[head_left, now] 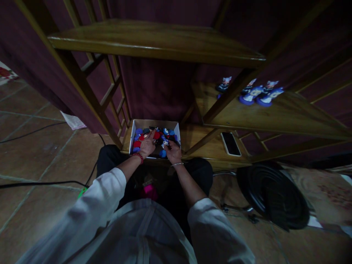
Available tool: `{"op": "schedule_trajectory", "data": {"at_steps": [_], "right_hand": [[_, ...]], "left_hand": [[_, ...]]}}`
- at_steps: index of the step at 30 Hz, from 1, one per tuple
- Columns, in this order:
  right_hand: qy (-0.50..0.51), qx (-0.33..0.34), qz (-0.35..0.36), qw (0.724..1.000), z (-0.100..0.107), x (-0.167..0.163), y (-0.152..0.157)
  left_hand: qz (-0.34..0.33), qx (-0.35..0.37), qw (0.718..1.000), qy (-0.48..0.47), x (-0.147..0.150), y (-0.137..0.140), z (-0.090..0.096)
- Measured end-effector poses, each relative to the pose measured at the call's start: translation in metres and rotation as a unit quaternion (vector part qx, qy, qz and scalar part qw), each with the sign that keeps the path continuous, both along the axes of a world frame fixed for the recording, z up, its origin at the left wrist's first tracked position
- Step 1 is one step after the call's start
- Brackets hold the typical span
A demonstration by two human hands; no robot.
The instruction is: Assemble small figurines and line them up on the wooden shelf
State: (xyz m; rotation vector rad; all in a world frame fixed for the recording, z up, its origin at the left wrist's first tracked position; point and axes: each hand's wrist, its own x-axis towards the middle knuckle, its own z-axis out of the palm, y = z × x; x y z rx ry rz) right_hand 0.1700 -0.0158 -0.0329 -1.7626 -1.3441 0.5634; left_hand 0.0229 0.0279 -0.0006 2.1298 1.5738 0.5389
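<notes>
1. Shelf (pixel 154 42): overhangs the work area. A hand raised steeply could strike its front edge. Open room lies between it and the box.
2. Low board (pixel 192 134): supports the box near its front edge; a pull toward the knees could tip the box off. Open wood runs right to the slanting brace (pixel 202 141).
3. Box (pixel 178 128): crowded with pieces (pixel 137 144); stirring could push some over the low walls. The lattice (pixel 111 93) limits room at left.
4. Left hand (pixel 147 146): reaches over the front wall, fingers among the pieces; whether it grips one cannot be told.
5. Right hand (pixel 173 151): fingertips appear pinched on the figure.
6. Figure (pixel 165 142): sits at those fingertips, above the box contents; a loose pinch could drop it.
</notes>
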Motion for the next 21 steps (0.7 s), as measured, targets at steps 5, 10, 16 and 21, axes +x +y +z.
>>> {"op": "schedule_trajectory", "data": {"at_steps": [5, 10, 16, 21], "right_hand": [[-0.03, -0.006, -0.007, 1.0, 0.0042, -0.0019, -0.0023], [-0.031, -0.009, -0.004, 0.999, 0.0042, -0.0023, -0.0026], [-0.037, -0.015, -0.008, 0.999, 0.004, -0.0025, -0.0022], [-0.021, -0.012, 0.003, 1.0, 0.0038, -0.0027, -0.0029]], "left_hand": [[0.012, 0.013, 1.0, -0.023, -0.0014, 0.0015, -0.0012], [0.014, -0.01, 1.0, -0.025, -0.0019, -0.002, 0.0043], [0.004, -0.001, 1.0, -0.019, -0.0005, -0.0012, 0.0032], [0.058, 0.026, 0.998, 0.006, 0.0019, 0.0047, 0.0017]]}}
